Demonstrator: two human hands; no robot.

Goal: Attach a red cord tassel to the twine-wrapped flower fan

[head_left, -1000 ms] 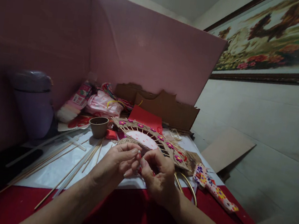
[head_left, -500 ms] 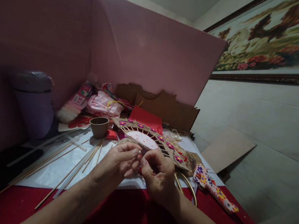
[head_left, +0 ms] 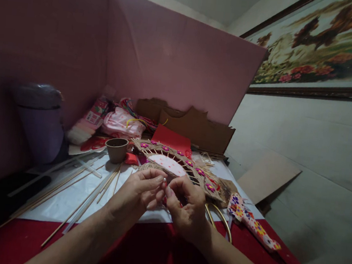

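Note:
My left hand [head_left: 144, 187] is closed in a pinch, with a tiny shiny bead-like piece [head_left: 164, 180] at its fingertips. Close beside it, my right hand [head_left: 188, 205] pinches with thumb and forefinger; something small and red shows between the two hands, too small to name. Just beyond my fingers lies a fan-shaped craft piece [head_left: 167, 165] with a burlap border, purple flowers, thin sticks and a dotted pink centre. My hands hide its near part. Gold-handled scissors [head_left: 227, 227] lie beside my right wrist, partly covered.
A patterned glue gun [head_left: 253, 223] with a cord rests at right. Thin wooden sticks [head_left: 71, 188] and clear glue sticks lie at left, near a brown cup [head_left: 116, 150]. A purple bin [head_left: 41, 125] stands far left. Red paper [head_left: 171, 139] and cardboard [head_left: 195, 128] are behind.
Almost nothing differs. Both hands stay in the same place, with only a slight shift at the fingertips around the tiny piece.

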